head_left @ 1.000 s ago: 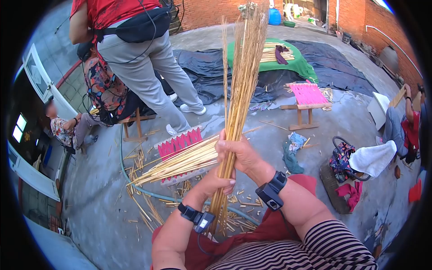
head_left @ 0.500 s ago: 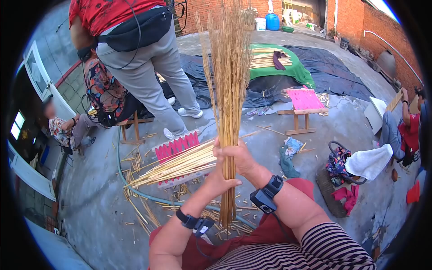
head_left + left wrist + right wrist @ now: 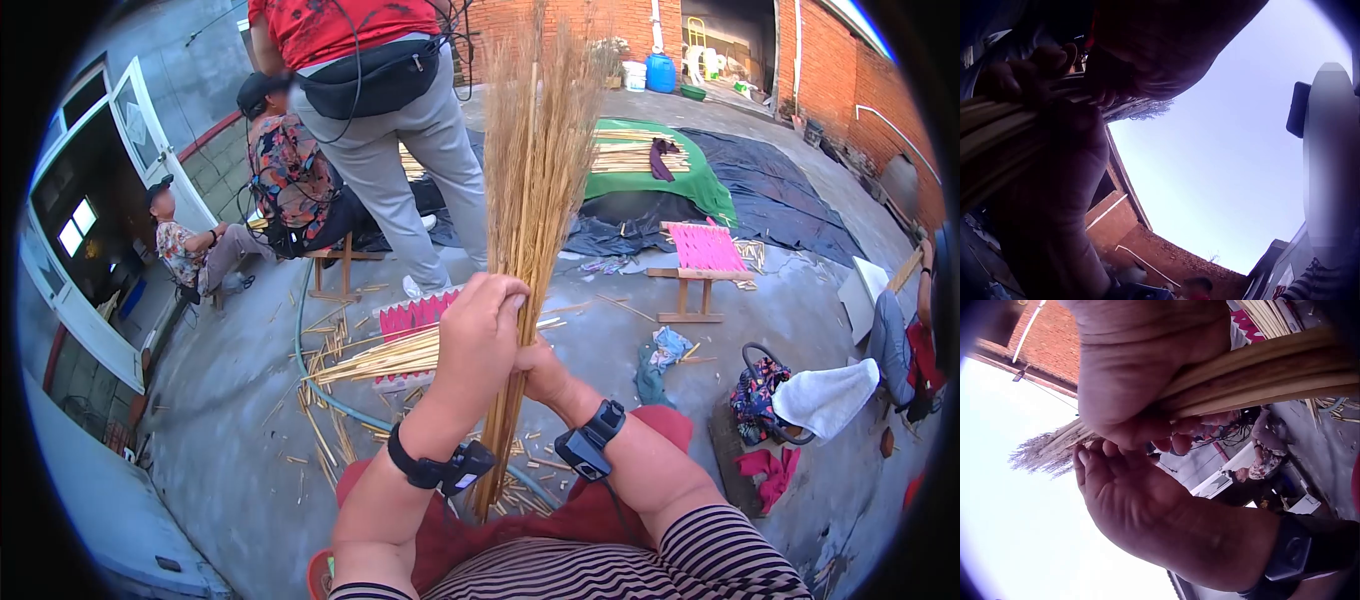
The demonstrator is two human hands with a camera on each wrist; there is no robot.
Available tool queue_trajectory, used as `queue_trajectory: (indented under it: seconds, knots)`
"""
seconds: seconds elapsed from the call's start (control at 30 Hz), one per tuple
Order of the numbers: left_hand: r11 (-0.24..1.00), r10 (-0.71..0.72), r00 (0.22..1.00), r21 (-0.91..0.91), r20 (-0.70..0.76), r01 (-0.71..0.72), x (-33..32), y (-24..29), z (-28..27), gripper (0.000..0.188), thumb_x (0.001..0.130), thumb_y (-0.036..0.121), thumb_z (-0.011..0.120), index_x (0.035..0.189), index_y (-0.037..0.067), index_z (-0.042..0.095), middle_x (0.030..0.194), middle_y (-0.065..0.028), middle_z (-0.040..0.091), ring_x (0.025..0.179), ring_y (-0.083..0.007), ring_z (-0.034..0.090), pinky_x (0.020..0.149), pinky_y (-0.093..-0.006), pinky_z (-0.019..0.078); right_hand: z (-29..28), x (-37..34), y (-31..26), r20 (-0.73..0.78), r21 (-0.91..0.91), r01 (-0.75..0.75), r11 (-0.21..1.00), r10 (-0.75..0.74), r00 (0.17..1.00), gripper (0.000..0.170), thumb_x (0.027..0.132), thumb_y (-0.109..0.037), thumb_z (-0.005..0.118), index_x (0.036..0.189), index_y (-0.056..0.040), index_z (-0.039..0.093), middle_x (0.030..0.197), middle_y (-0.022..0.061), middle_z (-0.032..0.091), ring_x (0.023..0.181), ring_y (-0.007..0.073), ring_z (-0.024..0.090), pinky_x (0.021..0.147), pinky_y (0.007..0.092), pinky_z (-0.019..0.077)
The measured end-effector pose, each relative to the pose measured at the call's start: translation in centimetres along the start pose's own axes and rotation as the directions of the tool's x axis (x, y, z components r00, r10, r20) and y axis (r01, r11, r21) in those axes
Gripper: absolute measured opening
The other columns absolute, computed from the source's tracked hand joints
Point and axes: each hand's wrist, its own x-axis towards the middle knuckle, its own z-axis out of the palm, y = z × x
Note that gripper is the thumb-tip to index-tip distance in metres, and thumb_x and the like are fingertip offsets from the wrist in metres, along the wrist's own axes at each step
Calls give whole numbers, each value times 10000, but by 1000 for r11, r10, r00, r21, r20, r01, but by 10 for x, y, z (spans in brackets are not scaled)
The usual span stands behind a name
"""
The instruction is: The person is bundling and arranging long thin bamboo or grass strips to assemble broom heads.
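A tall bundle of dry stalks (image 3: 530, 230) with feathery tops stands nearly upright before the person, its lower ends by the red-clad lap. The left hand (image 3: 480, 325) is the higher one, its fingers bent at the stalks below the plumes. Just beneath it, the right hand (image 3: 548, 372) grips the bundle. In the right wrist view the right hand (image 3: 1147, 369) wraps the stalks (image 3: 1260, 372), while the left hand's (image 3: 1141, 494) fingertips touch them nearer the plumes. The left wrist view is dark; the right hand (image 3: 1060, 169) holds the stalks (image 3: 997, 131) there.
More stalks (image 3: 385, 358) lie across a pink rack (image 3: 412, 318) on the littered floor, beside a hose (image 3: 300, 330). One person (image 3: 400, 150) stands ahead; others sit left and right. A pink-topped stand (image 3: 705, 250) and a bag (image 3: 757, 395) are on the right.
The left hand has moved from below the right hand to above it on the bundle. The bundle's plumes have spread, and the head view has shifted left.
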Motion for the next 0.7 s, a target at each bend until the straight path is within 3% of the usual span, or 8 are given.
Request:
queue_trajectory:
  seconds: [0.07, 0.17, 0.27, 0.37, 0.47, 0.5, 0.6, 0.7]
  knots:
    - [999, -45, 998, 16, -39, 46, 4, 8, 3, 109, 762, -35, 591, 856, -4, 546, 801, -152, 577, 728, -330, 585, 642, -385, 467, -15, 0, 3, 133, 41, 2, 999, -8, 991, 581, 666, -8, 520, 1241, -22, 437, 1056, 62, 570, 967, 171, 589, 787, 288, 493]
    - [998, -55, 997, 40, -50, 57, 6, 11, 10, 113, 770, -24, 601, 864, -4, 542, 807, -152, 586, 725, -321, 597, 638, -383, 472, -13, -2, -1, 88, 5, -2, 1000, 2, 996, 604, 654, -18, 521, 1250, -20, 428, 1070, 64, 565, 966, 169, 589, 782, 275, 488]
    - [991, -132, 989, 27, -65, 134, 11, 14, 13, 104, 779, 2, 619, 859, -6, 554, 792, -150, 600, 699, -307, 609, 630, -375, 480, 7, -6, -12, -7, -31, 35, 999, -36, 999, 422, 589, -49, 469, 1011, -60, 463, 790, 32, 522, 658, 131, 527, 569, 236, 410]
    - [984, -176, 983, 26, -49, 177, 16, 7, 17, 109, 782, 38, 637, 859, -11, 576, 766, -150, 619, 678, -293, 619, 624, -364, 486, -6, -1, -9, 35, -123, 86, 989, -82, 996, 585, 625, -24, 512, 1207, 6, 457, 1023, 61, 576, 915, 162, 590, 753, 262, 479]
    - [970, -237, 971, 46, -4, 237, 26, 2, 21, 123, 786, 60, 639, 870, -18, 594, 758, -157, 636, 687, -282, 629, 633, -353, 484, -5, -1, -20, -6, -218, 121, 969, -125, 992, 356, 592, 2, 459, 945, -45, 453, 767, 39, 501, 647, 140, 517, 573, 235, 406]
    - [959, -284, 958, 21, 34, 283, 31, 6, 19, 132, 802, 75, 632, 890, -19, 604, 745, -135, 653, 638, -219, 634, 576, -322, 488, -5, 1, -21, -8, -146, 110, 983, -112, 994, 344, 593, 19, 456, 929, -55, 445, 760, 45, 495, 644, 143, 511, 571, 236, 403]
    - [878, -453, 870, -70, 193, 473, 46, 4, 18, 147, 809, 91, 637, 895, -23, 606, 729, -103, 659, 588, -148, 617, 508, -282, 482, -1, -3, -32, -34, -172, 130, 977, -138, 990, 349, 597, 21, 448, 937, -56, 449, 763, 56, 501, 635, 143, 502, 564, 239, 399]
    - [830, -431, 842, -223, 324, 511, 57, -10, 19, 109, 809, 96, 651, 843, 12, 590, 635, -20, 586, 452, -56, 494, 387, -211, 376, -15, 1, -24, -16, -64, 143, 988, -145, 989, 411, 610, 19, 459, 1018, -25, 474, 772, 66, 523, 632, 143, 507, 562, 235, 405]
